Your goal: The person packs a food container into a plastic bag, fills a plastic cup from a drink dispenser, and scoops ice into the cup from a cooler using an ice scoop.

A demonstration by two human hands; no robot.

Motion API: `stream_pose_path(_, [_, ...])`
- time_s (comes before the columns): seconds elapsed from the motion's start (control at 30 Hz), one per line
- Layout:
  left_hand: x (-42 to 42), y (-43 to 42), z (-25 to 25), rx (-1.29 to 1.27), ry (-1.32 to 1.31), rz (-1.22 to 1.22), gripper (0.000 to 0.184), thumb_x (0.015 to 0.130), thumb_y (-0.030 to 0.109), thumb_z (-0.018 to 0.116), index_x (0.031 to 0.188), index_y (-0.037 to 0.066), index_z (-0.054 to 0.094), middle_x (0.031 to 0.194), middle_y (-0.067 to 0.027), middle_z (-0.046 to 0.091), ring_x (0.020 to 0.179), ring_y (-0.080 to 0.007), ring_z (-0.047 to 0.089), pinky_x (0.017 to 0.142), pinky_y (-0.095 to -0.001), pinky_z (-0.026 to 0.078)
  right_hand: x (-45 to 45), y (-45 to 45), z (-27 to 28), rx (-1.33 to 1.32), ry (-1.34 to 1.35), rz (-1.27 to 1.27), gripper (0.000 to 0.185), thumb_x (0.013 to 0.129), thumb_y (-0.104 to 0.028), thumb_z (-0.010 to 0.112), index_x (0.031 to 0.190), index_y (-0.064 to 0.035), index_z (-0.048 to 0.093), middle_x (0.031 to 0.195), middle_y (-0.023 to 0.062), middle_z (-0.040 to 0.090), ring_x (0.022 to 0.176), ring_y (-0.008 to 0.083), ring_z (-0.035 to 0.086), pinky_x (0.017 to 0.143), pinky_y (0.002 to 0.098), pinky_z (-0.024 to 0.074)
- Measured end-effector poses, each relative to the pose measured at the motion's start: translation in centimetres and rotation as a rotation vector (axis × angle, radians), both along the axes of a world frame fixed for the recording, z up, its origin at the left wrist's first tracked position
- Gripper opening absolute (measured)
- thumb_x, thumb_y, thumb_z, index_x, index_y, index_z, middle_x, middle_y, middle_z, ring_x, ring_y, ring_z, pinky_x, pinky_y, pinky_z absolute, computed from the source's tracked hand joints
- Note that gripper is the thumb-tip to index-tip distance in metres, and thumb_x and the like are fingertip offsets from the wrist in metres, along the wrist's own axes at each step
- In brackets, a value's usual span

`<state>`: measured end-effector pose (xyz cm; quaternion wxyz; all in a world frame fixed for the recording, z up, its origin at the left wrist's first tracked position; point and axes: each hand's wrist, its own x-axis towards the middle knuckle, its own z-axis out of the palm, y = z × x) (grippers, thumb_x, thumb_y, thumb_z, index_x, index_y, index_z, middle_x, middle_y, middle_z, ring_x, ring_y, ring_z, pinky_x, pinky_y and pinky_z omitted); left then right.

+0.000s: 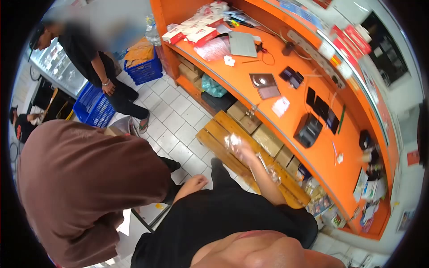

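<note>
White crumpled bit over wooden bench, head view: R hand blurred right at it, fingers partly bent, grip can't tell. L hand loosely curled nr black shirt, contents hidden. Orange counter alongside w/ phones.

Open room between the hands above tiled floor, brown-shirted person (close on left) an obstacle

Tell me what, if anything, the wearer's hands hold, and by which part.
The right hand seems to hold a white item, too blurred to tell where it is gripped. The left hand shows nothing held.
</note>
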<state>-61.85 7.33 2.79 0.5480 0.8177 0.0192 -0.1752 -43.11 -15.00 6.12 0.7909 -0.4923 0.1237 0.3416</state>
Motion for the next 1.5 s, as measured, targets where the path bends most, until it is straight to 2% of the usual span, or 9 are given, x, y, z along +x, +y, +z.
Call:
stream_pose_path(0.3, [1.2,4.2,-0.4,-0.152,0.306,0.573,0.024,0.089,0.027,0.059,0.094,0.003,0.057,0.086,-0.0066,0.063,0.08,-0.0147,0.06,0.07,-0.0266,0.046,39.6,1.6,-12.1,-0.262,-0.273,-0.265,0.027,0.08,-0.013,0.061,0.106,-0.0187,0.055,0.087,0.0006,0.057,0.074,0.014,0.056,0.066,0.0287,0.0492])
stream_pose_path(0.47, [1.7,3.7,-2.6,-0.226,0.317,0.887,0.032,0.085,0.034,0.06,0.096,0.004,0.061,0.088,-0.0092,0.064,0.083,-0.0172,0.061,0.072,-0.0312,0.046,50.0,1.3,-18.7,-0.496,-0.495,-0.25,0.016,0.08,-0.017,0.063,0.074,-0.0128,0.049,0.055,0.0004,0.043,0.039,0.0126,0.039,0.033,0.0263,0.0338])
stream_pose_path(0.5, [2.1,4.2,-2.9,-0.234,0.308,0.926,0.033,0.084,0.034,0.06,0.096,0.004,0.061,0.088,-0.0094,0.064,0.084,-0.0177,0.061,0.072,-0.0316,0.046,46.7,4.6,-14.6,-1.357,-0.412,-0.339,0.033,0.078,-0.034,0.063,0.093,-0.0041,0.063,0.087,0.0076,0.064,0.068,0.0201,0.062,0.057,0.0382,0.0514])
stream_pose_path(0.53, [2.7,4.6,-3.0,-0.241,0.298,0.957,0.033,0.084,0.034,0.06,0.096,0.004,0.062,0.088,-0.0097,0.065,0.084,-0.0181,0.061,0.072,-0.0319,0.046,47.2,6.2,-15.8,-0.96,-0.396,-0.669,0.04,0.074,-0.029,0.071,0.101,-0.0058,0.052,0.076,0.0156,0.062,0.062,0.0245,0.062,0.053,0.0406,0.0534])
stream_pose_path(0.63, [4.9,6.9,-3.7,-0.251,0.249,1.04,0.034,0.083,0.035,0.06,0.096,0.003,0.062,0.089,-0.0105,0.065,0.084,-0.0195,0.061,0.073,-0.0328,0.046,45.2,9.3,-15.8,-1.499,-0.563,-0.618,0.067,0.072,-0.038,0.072,0.121,-0.0019,0.044,0.096,0.0209,0.062,0.087,0.0308,0.063,0.075,0.0509,0.0502])
stream_pose_path(0.8, [7.8,12.4,-5.9,-0.15,0.165,1.146,0.036,0.082,0.037,0.06,0.096,0.003,0.063,0.09,-0.0118,0.065,0.084,-0.0218,0.062,0.074,-0.0344,0.046,36.2,32.8,-18.0,-0.691,-1.128,0.193,0.064,0.073,-0.036,0.071,0.12,-0.0016,0.045,0.095,0.0202,0.062,0.085,0.0302,0.063,0.073,0.0497,0.0504])
stream_pose_path(1.07, [-1.7,4.4,-11.4,-0.037,0.525,1.644,0.04,0.08,0.039,0.06,0.095,0.003,0.065,0.091,-0.0138,0.066,0.085,-0.0254,0.062,0.075,-0.037,0.046,-0.7,67.5,-7.8,0.359,-1.059,1.424,0.059,0.074,-0.032,0.07,0.118,-0.0011,0.047,0.094,0.019,0.062,0.082,0.0292,0.063,0.07,0.0477,0.0507])
stream_pose_path(1.3, [-9.3,-16.2,-15.9,-0.273,0.842,1.959,0.043,0.078,0.042,0.06,0.095,0.003,0.067,0.092,-0.0156,0.066,0.086,-0.0286,0.063,0.077,-0.0392,0.046,-24.8,67.7,0.0,0.585,-0.928,1.734,0.054,0.075,-0.029,0.069,0.116,-0.0007,0.048,0.092,0.018,0.062,0.079,0.0284,0.063,0.067,0.0459,0.051])
stream_pose_path(1.5, [-12.5,-30.5,-18.4,-0.447,0.809,2.228,0.046,0.076,0.044,0.061,0.094,0.003,0.068,0.094,-0.0172,0.067,0.086,-0.0313,0.063,0.078,-0.0411,0.046,-30.0,58.9,-5.2,0.411,-0.979,1.858,0.05,0.076,-0.026,0.069,0.114,-0.0003,0.049,0.091,0.0172,0.062,0.077,0.0277,0.063,0.065,0.0444,0.0512])
